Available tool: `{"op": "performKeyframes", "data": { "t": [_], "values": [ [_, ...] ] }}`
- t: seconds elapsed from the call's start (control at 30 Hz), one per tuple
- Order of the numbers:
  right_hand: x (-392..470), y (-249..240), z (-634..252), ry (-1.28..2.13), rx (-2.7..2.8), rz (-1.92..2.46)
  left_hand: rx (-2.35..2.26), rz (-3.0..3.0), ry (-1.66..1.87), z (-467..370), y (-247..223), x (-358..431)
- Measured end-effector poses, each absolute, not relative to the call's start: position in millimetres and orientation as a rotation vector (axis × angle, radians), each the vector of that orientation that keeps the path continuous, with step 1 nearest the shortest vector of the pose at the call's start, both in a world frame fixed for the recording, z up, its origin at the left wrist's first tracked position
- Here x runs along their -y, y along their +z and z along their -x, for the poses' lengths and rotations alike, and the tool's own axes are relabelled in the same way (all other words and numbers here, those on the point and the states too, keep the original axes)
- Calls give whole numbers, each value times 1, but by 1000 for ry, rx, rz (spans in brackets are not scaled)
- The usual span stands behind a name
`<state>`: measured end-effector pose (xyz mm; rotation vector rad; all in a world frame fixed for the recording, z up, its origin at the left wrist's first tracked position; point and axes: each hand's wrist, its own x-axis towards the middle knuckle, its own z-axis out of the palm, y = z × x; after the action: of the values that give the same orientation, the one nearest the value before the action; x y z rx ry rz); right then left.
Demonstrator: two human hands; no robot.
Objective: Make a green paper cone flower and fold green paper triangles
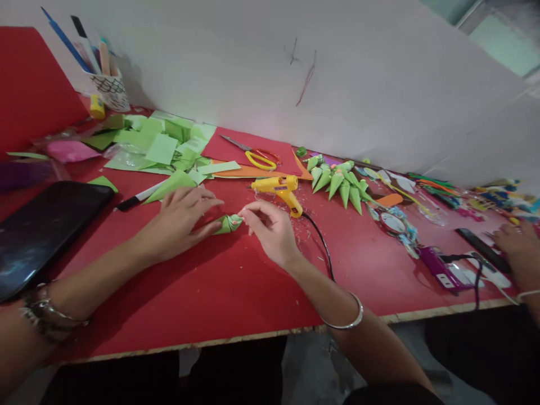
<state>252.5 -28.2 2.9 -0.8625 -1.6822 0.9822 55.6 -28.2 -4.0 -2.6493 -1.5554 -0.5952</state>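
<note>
A small green paper cone (230, 224) with a dark line and a pinkish spot lies on the red table between my hands. My left hand (179, 222) rests at its left end, fingers spread, the thumb touching the paper. At the cone's right end, my right hand (270, 228) has thumb and forefinger pinched together; anything between the fingertips is too small to make out. Just behind my right hand lies a yellow glue gun (276, 185), its black cord running right. Several finished-looking green cones (337, 183) are clustered farther right.
Green paper pieces (162, 149), scissors (261, 159) and a pen cup (110, 90) stand or lie toward the wall. A phone (50, 230) is at left. On the right are a purple power socket (445, 270), craft bits and another person's hand (518, 247).
</note>
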Motion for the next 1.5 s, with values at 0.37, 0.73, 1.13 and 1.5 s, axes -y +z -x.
{"op": "performKeyframes", "data": {
  "t": [0.37,0.73,1.13,1.5],
  "values": [
    [29,4,-253,930,1717,844,1517,2775,-492,-67,-10,33],
    [30,10,-256,851,1646,836,1753,2685,-766,-67,1,36],
    [31,10,-254,773,1682,844,1806,2726,-1043,-69,9,39],
    [37,9,-253,825,1686,829,1822,2774,-1072,-69,6,41]
  ]
}}
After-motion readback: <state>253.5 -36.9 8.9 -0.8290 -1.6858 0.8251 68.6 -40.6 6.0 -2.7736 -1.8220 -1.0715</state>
